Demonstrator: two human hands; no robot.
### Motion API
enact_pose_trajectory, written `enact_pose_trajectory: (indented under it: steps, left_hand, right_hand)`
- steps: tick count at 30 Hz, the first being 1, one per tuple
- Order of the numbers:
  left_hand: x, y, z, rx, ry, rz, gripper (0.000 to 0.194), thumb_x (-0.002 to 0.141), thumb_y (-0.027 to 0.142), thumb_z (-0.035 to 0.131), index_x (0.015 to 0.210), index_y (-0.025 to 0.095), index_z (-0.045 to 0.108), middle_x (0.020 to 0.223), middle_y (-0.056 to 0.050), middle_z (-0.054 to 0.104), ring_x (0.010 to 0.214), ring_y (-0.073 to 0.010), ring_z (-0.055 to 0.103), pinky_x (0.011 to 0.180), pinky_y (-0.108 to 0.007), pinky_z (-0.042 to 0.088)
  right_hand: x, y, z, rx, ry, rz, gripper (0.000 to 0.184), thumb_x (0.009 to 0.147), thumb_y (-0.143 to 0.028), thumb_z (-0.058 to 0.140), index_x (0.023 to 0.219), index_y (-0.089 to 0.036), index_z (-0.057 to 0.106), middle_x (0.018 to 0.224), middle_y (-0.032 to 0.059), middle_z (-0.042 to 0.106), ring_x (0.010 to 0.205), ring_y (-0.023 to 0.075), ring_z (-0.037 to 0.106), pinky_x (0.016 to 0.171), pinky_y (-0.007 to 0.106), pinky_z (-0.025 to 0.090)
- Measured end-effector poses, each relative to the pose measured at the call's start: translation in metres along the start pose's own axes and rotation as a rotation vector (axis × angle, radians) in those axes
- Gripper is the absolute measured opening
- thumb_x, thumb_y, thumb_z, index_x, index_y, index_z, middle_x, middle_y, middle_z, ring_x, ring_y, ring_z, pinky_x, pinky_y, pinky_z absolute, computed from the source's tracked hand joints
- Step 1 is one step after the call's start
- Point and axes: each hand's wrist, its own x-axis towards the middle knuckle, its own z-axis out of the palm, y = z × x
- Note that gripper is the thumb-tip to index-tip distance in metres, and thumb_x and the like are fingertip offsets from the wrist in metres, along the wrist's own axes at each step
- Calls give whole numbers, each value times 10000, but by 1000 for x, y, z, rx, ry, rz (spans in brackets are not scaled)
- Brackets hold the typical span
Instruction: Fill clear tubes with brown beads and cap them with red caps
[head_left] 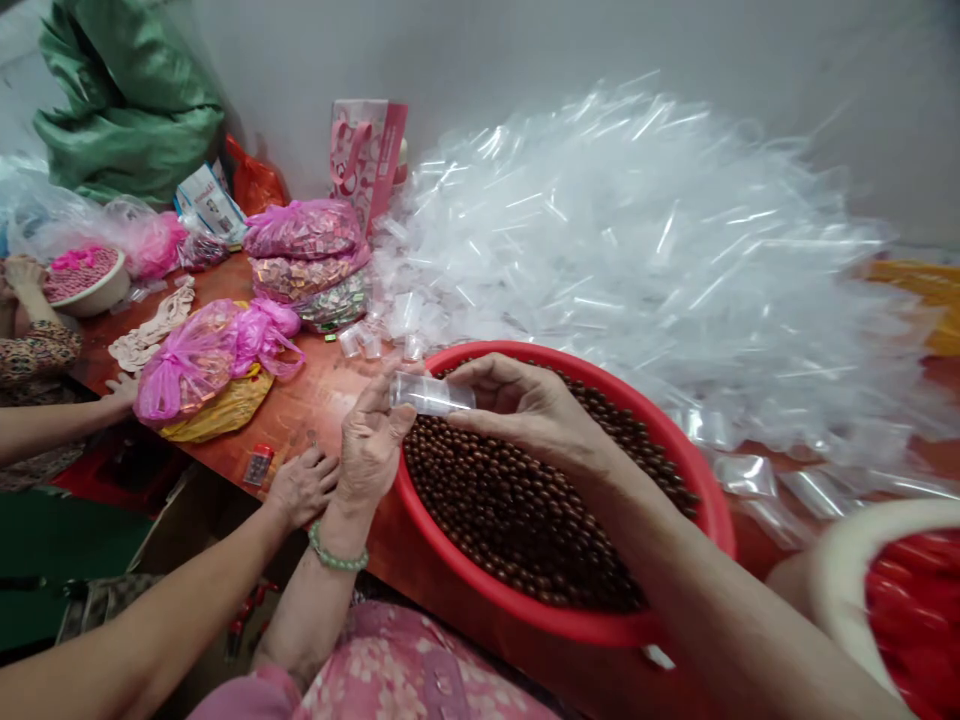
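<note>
A clear plastic tube [433,394] is held sideways over a red basin [551,625] full of small, shiny brown balls [510,510]. My left hand [373,440], with a green bead bracelet at the wrist, grips the tube's left end between thumb and fingers. On the tube's right end, the thumb and fingers of my right hand [525,405] are closed. Blur hides whether anything is inside the tube.
Behind the basin rises a big heap of clear tubes [637,240]. A white tub [832,560] with red pieces stands right. Pink bags [184,365] lie left. Co-workers' hands rest at the table edge, one hand [304,487] beside my left wrist.
</note>
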Motion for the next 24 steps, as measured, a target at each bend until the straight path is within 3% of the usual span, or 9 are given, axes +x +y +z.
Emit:
enact_pose_trajectory:
  steps: [4, 7, 11, 16, 20, 24]
  left_hand:
    - [2, 9, -2, -128, 88, 80, 363, 865, 500, 593, 1172, 306, 598, 1199, -36, 634, 1312, -268, 458, 1058, -428, 423]
    - [-1, 9, 0, -126, 122, 120, 441, 802, 402, 706, 1220, 336, 581, 1263, -10, 614, 1305, -267, 471, 1076, -409, 414]
    - [0, 4, 6, -90, 174, 172, 453, 794, 389, 718, 1223, 320, 589, 1222, -27, 636, 1232, -289, 538, 1033, -434, 454]
    - [5, 15, 7, -33, 226, 222, 355, 930, 476, 500, 1216, 284, 586, 1189, -62, 639, 1264, -263, 513, 1044, -405, 445]
    - [12, 25, 8, 95, 94, 243, 350, 867, 402, 627, 1188, 262, 611, 1146, -66, 640, 1175, -247, 553, 1010, -365, 451]
    - [28, 22, 17, 365, -108, 191, 359, 761, 218, 708, 1113, 179, 652, 1091, -87, 622, 1069, -266, 560, 1060, -416, 387]
  right_hand:
    - [-8, 0, 3, -425, -50, -128, 322, 885, -378, 702, 1135, -184, 641, 1040, 58, 674, 895, 236, 645, 809, 333, 523]
    - [-12, 1, 7, -653, -70, -169, 309, 906, -343, 646, 1156, -160, 638, 1027, 72, 673, 858, 242, 630, 786, 334, 503]
    - [-19, 4, 11, -698, -36, -128, 274, 894, -321, 646, 1119, -166, 633, 954, 62, 669, 786, 234, 619, 722, 312, 496]
    - [-42, 6, 4, -741, 89, -46, 236, 890, -323, 647, 1083, -187, 639, 945, 48, 678, 798, 244, 637, 728, 326, 504]
    - [-54, 1, -18, -908, 90, 5, 257, 888, -316, 670, 1114, -197, 639, 1022, 63, 664, 899, 268, 631, 811, 372, 515]
    - [-58, -3, -54, -1290, 16, 60, 216, 838, -255, 725, 1035, -176, 687, 1064, 113, 612, 1000, 333, 568, 901, 454, 482]
